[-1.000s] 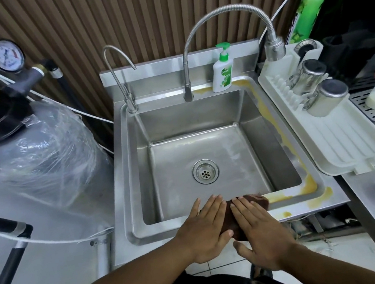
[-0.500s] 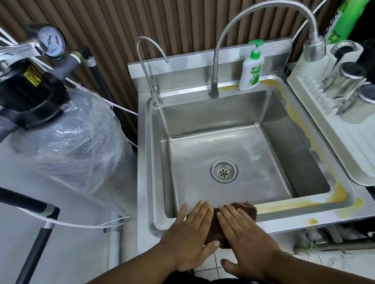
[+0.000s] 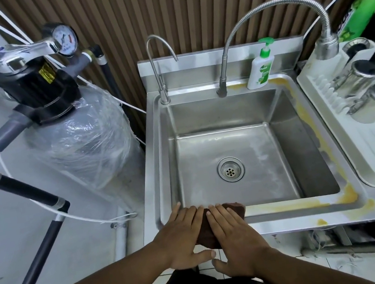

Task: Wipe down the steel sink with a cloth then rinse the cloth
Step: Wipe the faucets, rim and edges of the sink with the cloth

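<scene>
We are pressing both hands flat on the brown cloth (image 3: 228, 219), so the grip is an open-palmed one: the left hand (image 3: 184, 234) and the right hand (image 3: 235, 235) are lying side by side with fingers stretched out and nearly touching, neither closing around the cloth, only pinning it down. The cloth is sitting on the front rim of the steel sink (image 3: 291, 217), toward the rim's left end, folded into a pad that is poking out between our hands and past the right fingertips. From here the yellow stain (image 3: 297, 204) is running away to the right along that same front rim, then turning up the right rim toward the soap bottle (image 3: 259, 69) at the back. So the rim's long line is lying crosswise to our fingers, and the dirty stretch is starting just beside the cloth on the right hand's side. We are judging that a sideways push to the right is what comes next, with the right hand leading. The drain (image 3: 230, 169) is lying ahead of our fingertips, down in the basin, and the spray faucet (image 3: 326, 45) is arching beyond the sink's back right corner, for rinsing later.
</scene>
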`<state>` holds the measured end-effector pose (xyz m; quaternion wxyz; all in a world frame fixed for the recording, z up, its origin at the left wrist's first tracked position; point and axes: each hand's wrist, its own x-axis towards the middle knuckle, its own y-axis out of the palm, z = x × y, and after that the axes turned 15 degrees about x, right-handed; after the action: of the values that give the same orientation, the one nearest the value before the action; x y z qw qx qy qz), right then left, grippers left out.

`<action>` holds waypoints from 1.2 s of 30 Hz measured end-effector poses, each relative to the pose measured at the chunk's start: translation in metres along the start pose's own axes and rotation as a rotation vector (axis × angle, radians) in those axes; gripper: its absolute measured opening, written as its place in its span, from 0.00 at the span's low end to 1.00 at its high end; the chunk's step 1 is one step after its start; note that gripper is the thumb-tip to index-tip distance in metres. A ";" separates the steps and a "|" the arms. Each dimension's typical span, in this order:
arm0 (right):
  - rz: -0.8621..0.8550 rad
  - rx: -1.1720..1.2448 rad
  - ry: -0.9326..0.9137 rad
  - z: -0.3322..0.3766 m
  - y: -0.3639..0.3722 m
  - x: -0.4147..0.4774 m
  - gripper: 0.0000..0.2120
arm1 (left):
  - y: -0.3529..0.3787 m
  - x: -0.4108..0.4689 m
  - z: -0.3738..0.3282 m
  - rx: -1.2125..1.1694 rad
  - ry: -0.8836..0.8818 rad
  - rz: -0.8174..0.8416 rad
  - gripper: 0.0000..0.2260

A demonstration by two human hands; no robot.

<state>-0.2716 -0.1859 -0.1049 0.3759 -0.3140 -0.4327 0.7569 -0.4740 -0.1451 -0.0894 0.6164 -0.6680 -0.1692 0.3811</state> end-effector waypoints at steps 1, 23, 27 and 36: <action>-0.003 -0.003 -0.011 -0.001 0.000 -0.001 0.45 | -0.001 0.001 -0.001 0.004 0.006 0.003 0.48; 0.008 -0.053 0.148 -0.094 -0.029 -0.075 0.49 | -0.025 0.092 -0.090 0.029 0.112 -0.029 0.54; -0.005 -0.068 0.200 -0.110 -0.038 -0.091 0.49 | -0.033 0.109 -0.110 0.017 0.128 -0.023 0.54; 0.021 -0.042 0.349 -0.126 -0.051 -0.113 0.49 | -0.049 0.138 -0.135 0.040 0.181 0.021 0.53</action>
<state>-0.0972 -0.2108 -0.0963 0.4307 -0.4530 -0.3733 0.6855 -0.2751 -0.1342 -0.0911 0.6385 -0.6889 -0.0979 0.3289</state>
